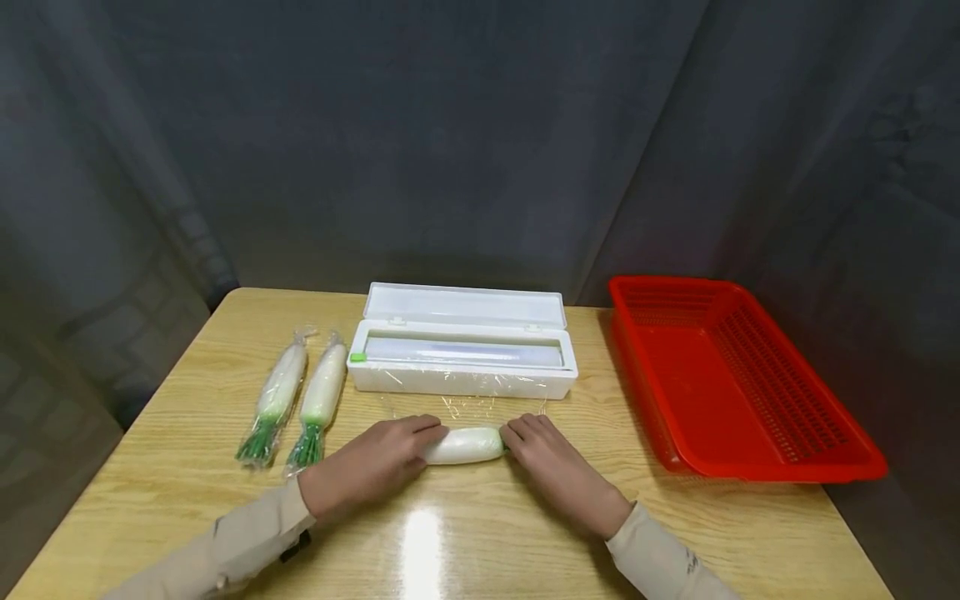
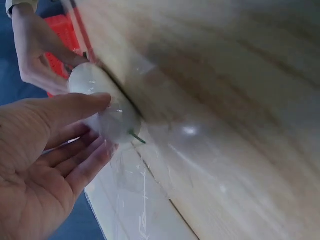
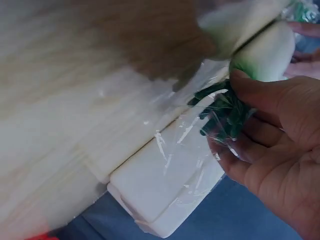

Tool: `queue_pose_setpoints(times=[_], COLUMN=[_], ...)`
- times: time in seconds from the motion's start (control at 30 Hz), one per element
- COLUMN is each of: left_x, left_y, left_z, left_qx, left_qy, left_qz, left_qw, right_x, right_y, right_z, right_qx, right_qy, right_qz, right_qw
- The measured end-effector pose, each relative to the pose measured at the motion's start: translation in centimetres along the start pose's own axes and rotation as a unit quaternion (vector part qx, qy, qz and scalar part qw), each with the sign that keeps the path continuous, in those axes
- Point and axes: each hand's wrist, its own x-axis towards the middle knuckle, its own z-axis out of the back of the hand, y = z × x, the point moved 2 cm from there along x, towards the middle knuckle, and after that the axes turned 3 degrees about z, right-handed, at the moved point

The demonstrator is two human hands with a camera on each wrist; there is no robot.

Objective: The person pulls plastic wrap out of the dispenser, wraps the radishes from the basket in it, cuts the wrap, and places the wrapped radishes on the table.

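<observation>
A white radish (image 1: 465,446) lies crosswise on the table between both hands, its leafy end to the right. My left hand (image 1: 378,462) grips the root end, thumb on one side and fingers on the other in the left wrist view; clear film covers that tip (image 2: 120,122). With thumb and fingers, my right hand (image 1: 562,475) holds the end by the cut green stems (image 3: 220,115), film around them. Clear cling film (image 1: 472,407) stretches from the radish to a white dispenser box (image 1: 457,383), lid raised, film roll (image 1: 457,352) inside.
Two film-wrapped radishes, one further left (image 1: 281,387) and one nearer the box (image 1: 324,392), lie on the table's left side, green stems toward me. A red plastic basket (image 1: 648,392) stands at the right. A dark curtain (image 1: 450,150) hangs behind the table.
</observation>
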Motion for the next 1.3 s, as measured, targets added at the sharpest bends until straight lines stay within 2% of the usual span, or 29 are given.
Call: queue_pose_setpoints(times=[0.13, 0.2, 0.27, 0.33, 0.43, 0.53, 0.67, 0.77, 0.87, 1.0, 1.17, 1.3], left_x=[0.2, 0.2, 0.1, 0.0, 0.0, 0.2, 0.4, 0.7, 1.1, 1.4, 1.9, 2.4], left_y=[0.3, 0.3, 0.1, -0.2, -0.9, -1.4, -1.4, -1.2, -1.0, -0.8, -0.5, 0.1], left_z=[0.3, 0.3, 0.3, 0.4, 0.5, 0.3, -0.4, -0.8, -1.0, -0.9, -0.5, -0.2], left_qx=[-0.034, -0.042, -0.033, -0.019, 0.002, 0.013, 0.039, 0.052, 0.059, 0.043, -0.009, -0.063], left_qy=[0.046, 0.048, 0.037, 0.013, -0.016, -0.029, -0.034, -0.036, -0.035, -0.016, 0.023, 0.062], left_qz=[0.024, 0.026, 0.017, -0.004, -0.037, -0.059, -0.062, -0.055, -0.049, -0.035, -0.007, 0.019], left_qw=[0.998, 0.9976, 0.9986, 0.9997, 0.9992, 0.9978, 0.9967, 0.9965, 0.9964, 0.9983, 0.9997, 0.9959], right_x=[0.1, 0.2, 0.2, 0.2, 0.3, 0.7, 1.2, 1.4, 1.4, 1.4, 1.3, 1.5], right_y=[-0.3, -0.4, -0.6, -0.7, -1.0, -1.2, -1.5, -1.6, -1.5, -1.3, -0.7, 0.2], right_z=[0.5, 0.9, 1.4, 1.7, 2.0, 2.3, 2.7, 2.9, 3.0, 3.1, 3.1, 2.5], right_qx=[0.05, 0.095, 0.144, 0.188, 0.215, 0.229, 0.249, 0.251, 0.238, 0.205, 0.16, 0.117], right_qy=[0.027, 0.045, 0.066, 0.084, 0.102, 0.122, 0.154, 0.169, 0.175, 0.154, 0.088, 0.037], right_qz=[-0.009, -0.011, -0.017, -0.025, -0.029, -0.027, -0.023, -0.024, -0.034, -0.048, -0.04, -0.019], right_qw=[0.9983, 0.9944, 0.9872, 0.9782, 0.9708, 0.9655, 0.9558, 0.9528, 0.9548, 0.9654, 0.9825, 0.9923])
